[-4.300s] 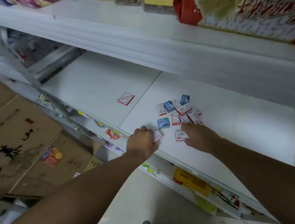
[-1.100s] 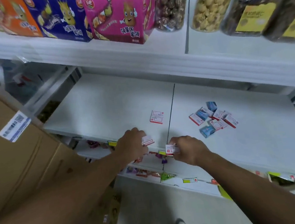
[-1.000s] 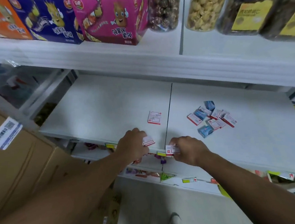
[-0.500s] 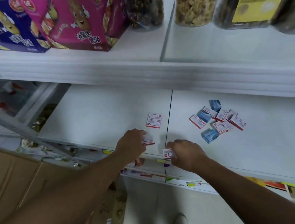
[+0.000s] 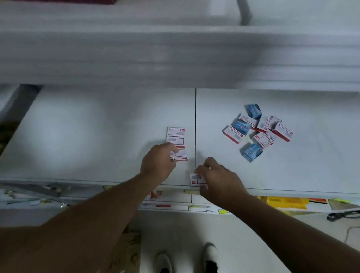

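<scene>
A white shelf point(image 5: 88, 130) holds small red-and-white and blue boxes. Two red-and-white boxes point(image 5: 176, 136) lie in a short row left of the shelf seam. My left hand point(image 5: 157, 161) holds a third red-and-white box point(image 5: 180, 155) on the shelf, at the near end of that row. My right hand point(image 5: 215, 178) grips another red-and-white box point(image 5: 196, 179) at the shelf's front edge, right by the seam. A loose pile of red-and-white and blue boxes point(image 5: 258, 131) lies farther right on the shelf.
An upper shelf's front edge point(image 5: 168, 57) overhangs the back of the shelf. Price labels point(image 5: 175, 201) line the lower shelf rails. A cardboard carton point(image 5: 128, 254) stands on the floor at left, my shoes point(image 5: 184, 261) below, and a black cable point(image 5: 351, 217) at right.
My left hand has carried its box forward to the shelf, next to the two lying boxes. My right hand stays at the front edge with its box. The camera has tilted down.
</scene>
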### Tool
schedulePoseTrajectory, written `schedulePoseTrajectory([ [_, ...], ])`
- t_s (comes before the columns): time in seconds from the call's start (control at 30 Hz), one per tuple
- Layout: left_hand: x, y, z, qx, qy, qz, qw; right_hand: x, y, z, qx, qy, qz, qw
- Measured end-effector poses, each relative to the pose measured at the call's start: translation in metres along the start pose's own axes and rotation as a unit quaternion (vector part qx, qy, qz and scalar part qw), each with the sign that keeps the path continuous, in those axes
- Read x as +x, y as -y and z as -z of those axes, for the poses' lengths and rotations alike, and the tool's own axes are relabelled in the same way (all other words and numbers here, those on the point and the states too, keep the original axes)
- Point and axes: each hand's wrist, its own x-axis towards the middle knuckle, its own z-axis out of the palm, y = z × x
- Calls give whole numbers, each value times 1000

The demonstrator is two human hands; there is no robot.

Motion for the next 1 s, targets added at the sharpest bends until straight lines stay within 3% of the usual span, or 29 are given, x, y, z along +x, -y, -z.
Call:
schedulePoseTrajectory([
  [0.23,-20,12,10,-41,-47,-39,997,21,18,-12,0,-32,-10,999],
  [0.63,-74,46,15,-138,-39,47,989,51,45,-43,-22,-53,13,998],
  [0.77,-80,43,7,-166,-52,66,982,44,44,-45,5,-100,5,995],
  [0.87,-84,31,3,-238,-56,113,963,29,39,-45,62,-165,2,984],
  [0.93,-85,20,1,-297,-78,167,937,18,37,-47,170,-201,-42,964],
  [1.0,-85,7,-2,-351,-100,221,904,8,42,-42,363,-191,-125,903],
])
